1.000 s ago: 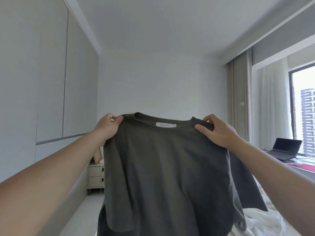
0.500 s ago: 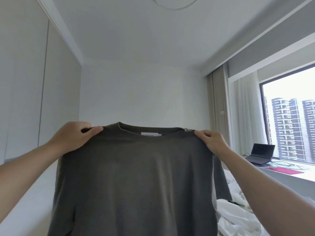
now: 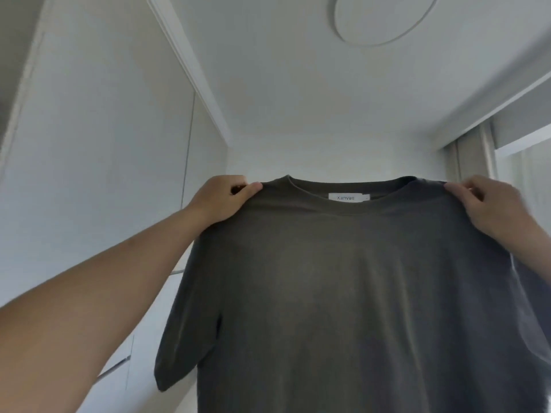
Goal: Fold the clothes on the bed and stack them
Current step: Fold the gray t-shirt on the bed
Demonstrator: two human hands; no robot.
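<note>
Both hands are holding one dark grey T-shirt point(image 3: 343, 293) up in the air in front of me, one hand at each shoulder seam. My left hand point(image 3: 222, 201) is pinching the fabric at its shoulder point: the thumb is lying flat along the top edge and the other fingers are curling in behind, mostly hidden by the cloth. My right hand point(image 3: 492, 210) is gripping the opposite shoulder with the fingers point(image 3: 474, 186) bent tightly over the top edge; its outline is blurring slightly, so I cannot tell exactly how the thumb is lying.

I am noting that the shirt is hanging freely, spread flat between the two grips, with the round ribbed collar point(image 3: 348, 186) uppermost and a white rectangular label point(image 3: 348, 197) showing inside the neck. The cloth is looking soft, matte and thin, draping in shallow vertical folds. One short sleeve point(image 3: 185, 338) is drooping below my left forearm; the other is hanging behind my right wrist, partly hidden.

Behind the garment I am seeing smooth pale wardrobe panels point(image 3: 104, 189), a white ceiling with a round flat light point(image 3: 384, 19), and beige curtains point(image 3: 471, 156).
</note>
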